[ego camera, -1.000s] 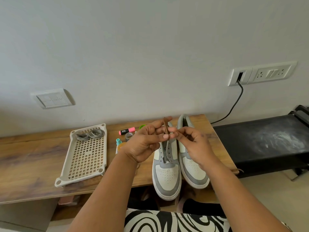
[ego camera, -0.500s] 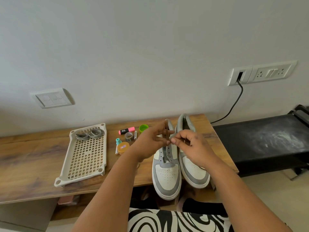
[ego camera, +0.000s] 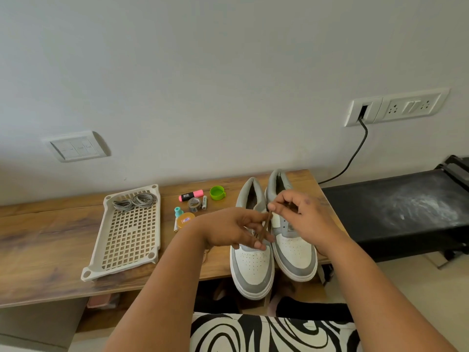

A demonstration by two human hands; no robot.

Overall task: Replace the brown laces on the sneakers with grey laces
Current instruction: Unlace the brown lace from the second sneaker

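Brown lace [ego camera: 265, 226]: a thin, soft cord at centre frame, bunched between your two hands above the left sneaker [ego camera: 252, 262] — likely light and limp, so it will sag and tangle if you let go.
Right hand [ego camera: 302, 214]: fingers curled, pinching the lace's upper end over the right sneaker [ego camera: 294, 252].
Left hand [ego camera: 234, 231]: fingers partly extended beside the lace's lower run; whether they actually grip it you cannot tell from here — the hand is blurred.
Where to hold: pinch close to the stiff tip or just above an eyelet, judging by how a flat cord behaves; a mid-length hold gives you slack to fight.
Grey laces [ego camera: 134, 201]: two loose coils in the far end of the cream slotted tray [ego camera: 127, 250], left of centre, well apart from the shoes.
Clutter: a pink highlighter [ego camera: 190, 195], green cap [ego camera: 217, 193], tape roll [ego camera: 194, 204] and small orange tin [ego camera: 185, 220] lie on the wooden table [ego camera: 38, 250] between tray and sneakers, along your likely reach to the grey coils.
Right of frame: a black cable [ego camera: 352, 158] drops from the wall socket.
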